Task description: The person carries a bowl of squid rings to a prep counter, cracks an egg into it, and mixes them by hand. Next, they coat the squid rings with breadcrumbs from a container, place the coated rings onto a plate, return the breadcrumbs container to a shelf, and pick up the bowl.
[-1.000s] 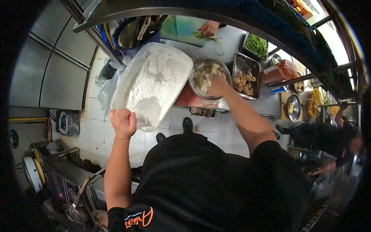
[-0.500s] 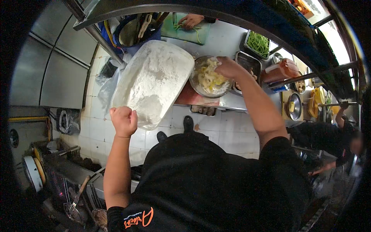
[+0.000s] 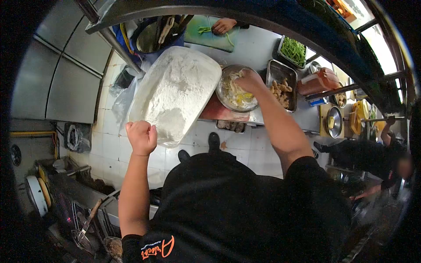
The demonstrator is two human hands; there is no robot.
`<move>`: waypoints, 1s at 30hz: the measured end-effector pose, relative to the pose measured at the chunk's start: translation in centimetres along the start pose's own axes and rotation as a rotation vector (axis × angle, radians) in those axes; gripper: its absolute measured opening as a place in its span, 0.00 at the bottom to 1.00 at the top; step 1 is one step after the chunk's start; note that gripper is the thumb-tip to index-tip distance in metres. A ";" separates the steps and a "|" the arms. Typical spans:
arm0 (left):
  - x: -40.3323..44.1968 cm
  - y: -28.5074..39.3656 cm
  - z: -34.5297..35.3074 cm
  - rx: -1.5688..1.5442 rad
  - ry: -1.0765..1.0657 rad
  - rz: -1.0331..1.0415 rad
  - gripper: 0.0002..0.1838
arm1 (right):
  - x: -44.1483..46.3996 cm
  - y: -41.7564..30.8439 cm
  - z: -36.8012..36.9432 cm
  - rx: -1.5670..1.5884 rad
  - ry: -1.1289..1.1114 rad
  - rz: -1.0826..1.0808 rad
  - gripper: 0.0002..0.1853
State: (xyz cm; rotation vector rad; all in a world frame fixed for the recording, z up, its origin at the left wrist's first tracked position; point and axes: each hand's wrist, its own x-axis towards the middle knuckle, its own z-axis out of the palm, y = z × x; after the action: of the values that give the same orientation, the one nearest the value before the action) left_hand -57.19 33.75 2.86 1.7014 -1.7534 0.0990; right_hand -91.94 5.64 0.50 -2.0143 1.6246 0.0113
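My left hand (image 3: 142,138) is closed around the near left corner of a big white plastic tub (image 3: 139,98). White flour (image 3: 182,81) lies inside it, heaped toward the far end and thinner near me. To its right stands a round metal bowl (image 3: 224,103) holding a pale, lumpy mixture (image 3: 240,97) with yellow, egg-like patches and loose flour. My right hand (image 3: 250,82) reaches into this bowl, its fingers down in the mixture and mostly hidden. Beside the bowl, a metal tray (image 3: 272,66) contains light brown pieces (image 3: 281,90), possibly meat.
At the back, another person's hand (image 3: 223,26) is over a green cutting board (image 3: 193,37) with green beans. Cut green beans fill a tray (image 3: 293,50). A metal shelf bar (image 3: 210,11) crosses overhead. At the right, a metal bowl (image 3: 334,122) and another person (image 3: 364,151) are visible.
My right hand has moved left and deeper into the bowl, and the tray of brown pieces shows more fully. My left hand stays on the tub. The other person's hand has shifted right.
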 end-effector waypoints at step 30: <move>0.1 -0.5 -0.1 -0.021 0.034 0.037 0.11 | -5.4 -1.9 -1.6 0.164 0.394 -0.013 0.17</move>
State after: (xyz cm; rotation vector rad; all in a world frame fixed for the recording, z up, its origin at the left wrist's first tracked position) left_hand -56.62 33.65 2.81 1.6436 -1.7551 0.1252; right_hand -92.17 10.09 4.46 -1.9852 1.7769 -0.5369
